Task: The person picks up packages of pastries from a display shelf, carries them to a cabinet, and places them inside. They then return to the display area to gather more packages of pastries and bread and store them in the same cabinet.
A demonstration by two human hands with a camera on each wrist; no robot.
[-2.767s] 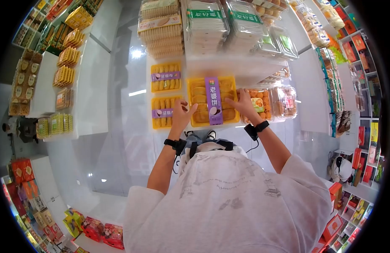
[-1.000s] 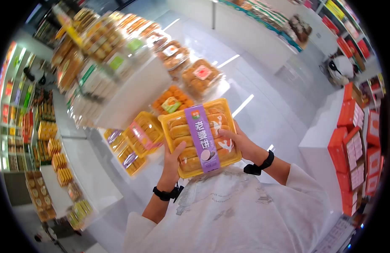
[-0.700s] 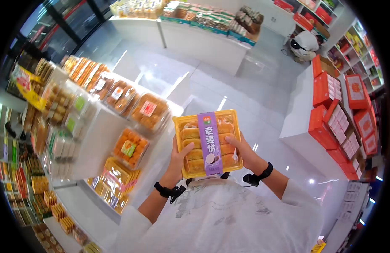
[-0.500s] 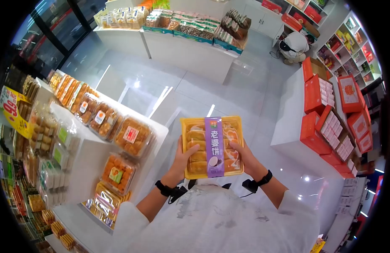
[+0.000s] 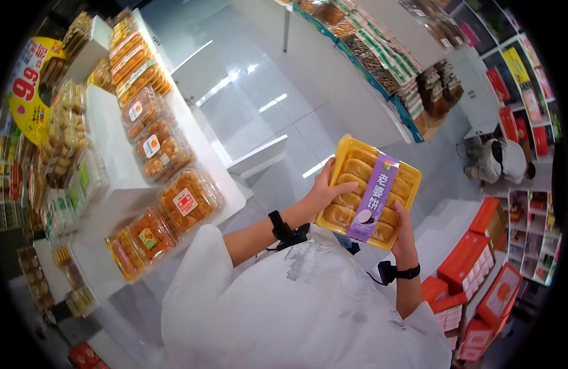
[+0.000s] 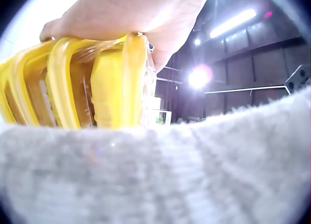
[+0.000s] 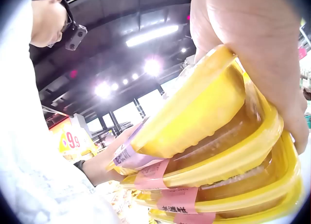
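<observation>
Both hands hold a stack of yellow pastry trays (image 5: 359, 192) with clear lids, out in front of the torso. The top pack carries a purple paper band with white characters; pink bands (image 7: 181, 200) wrap other packs of the stack in the right wrist view. My left hand (image 5: 327, 192) grips the left side, thumb over the lid. My right hand (image 5: 404, 232) grips the opposite side, thumb also on top. The fingers under the stack are hidden in the head view. In the left wrist view, the palm (image 6: 131, 13) lies against the tray edges.
To the left, a white display table (image 5: 225, 195) bears clear boxes of pastries (image 5: 189, 202). A counter with bagged goods (image 5: 370, 55) stands ahead. Red cartons (image 5: 462, 264) line the right side. Another person (image 5: 502, 161) crouches near the shelves at the right.
The hands have lifted the stack off the display table. The body has turned rightward, so the table now lies to the left. Lately the stack has shifted right and tilted in the head view.
</observation>
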